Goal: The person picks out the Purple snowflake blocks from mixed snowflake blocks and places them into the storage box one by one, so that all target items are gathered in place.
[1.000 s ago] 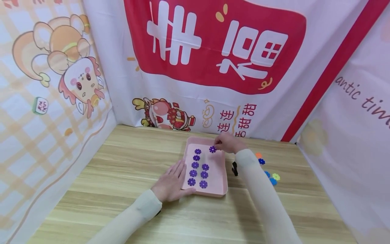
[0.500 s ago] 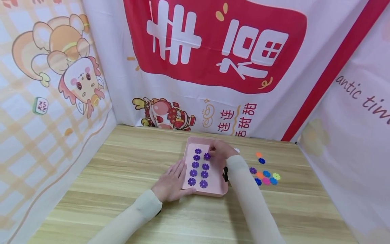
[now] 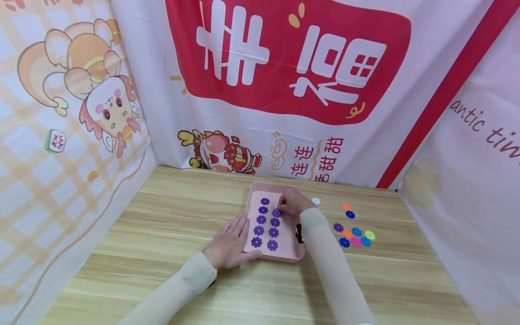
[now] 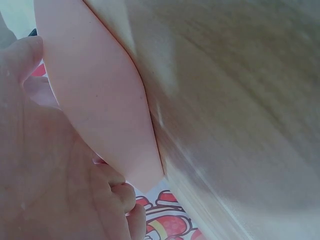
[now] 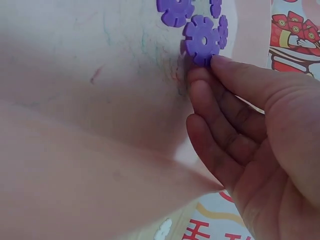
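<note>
A pink tray (image 3: 290,241) lies on the wooden table. Inside it, purple snowflake discs form two columns, a left one with several discs (image 3: 258,230) and a right one with several more (image 3: 273,232). My right hand (image 3: 293,201) is over the tray's far right part, thumb and fingertips pinching a purple snowflake disc (image 5: 202,40) at the top of the right column. In the head view that disc is partly covered by the fingers. My left hand (image 3: 228,243) rests with extended fingers along the tray's left rim, its thumb at the near edge; the left wrist view shows the tray's outer wall (image 4: 95,90).
Right of the tray lies a loose group of snowflake discs, among them a pink one (image 3: 355,242), a yellow one (image 3: 369,235) and a purple one (image 3: 338,227). A white disc (image 3: 316,201) lies nearer the tray. Printed cloth (image 3: 227,117) hangs behind the table.
My right hand has moved left and slightly nearer with the purple disc, bringing it to the right column's top. The loose discs on the right have come into view. My left hand stays put.
</note>
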`<control>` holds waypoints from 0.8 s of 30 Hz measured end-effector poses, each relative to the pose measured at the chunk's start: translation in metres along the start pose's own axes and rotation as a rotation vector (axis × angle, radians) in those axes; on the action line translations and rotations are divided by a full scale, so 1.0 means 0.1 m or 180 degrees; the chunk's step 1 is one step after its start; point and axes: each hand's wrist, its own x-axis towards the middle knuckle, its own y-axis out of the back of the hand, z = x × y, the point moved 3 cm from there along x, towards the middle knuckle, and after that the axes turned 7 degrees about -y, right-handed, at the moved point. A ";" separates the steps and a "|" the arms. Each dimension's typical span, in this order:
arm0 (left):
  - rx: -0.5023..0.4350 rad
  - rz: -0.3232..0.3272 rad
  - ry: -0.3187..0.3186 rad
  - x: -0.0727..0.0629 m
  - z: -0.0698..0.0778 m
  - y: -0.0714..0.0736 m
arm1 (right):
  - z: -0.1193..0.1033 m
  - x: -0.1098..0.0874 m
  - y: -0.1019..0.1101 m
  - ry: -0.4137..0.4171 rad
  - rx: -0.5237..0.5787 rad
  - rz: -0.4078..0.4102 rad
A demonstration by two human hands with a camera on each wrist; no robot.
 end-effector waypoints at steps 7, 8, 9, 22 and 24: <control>-0.0076 0.0052 -0.0022 0.00 0.00 0.00 | 0.05 -0.01 0.06 -0.0159 0.0256 -0.0036; -0.0083 0.0063 -0.0026 -0.01 0.00 0.00 | 0.06 -0.02 0.09 -0.0156 0.0262 -0.0028; -0.0095 0.0079 -0.0026 0.00 -0.01 -0.01 | 0.06 -0.03 0.13 -0.0111 0.0232 -0.0011; -0.0148 0.0002 0.0037 -0.01 0.00 0.02 | 0.35 -0.37 0.65 0.0580 -0.0173 0.0243; -0.0139 -0.0016 0.0047 0.00 0.00 0.01 | 0.46 -0.45 0.70 0.0674 -0.0276 0.0236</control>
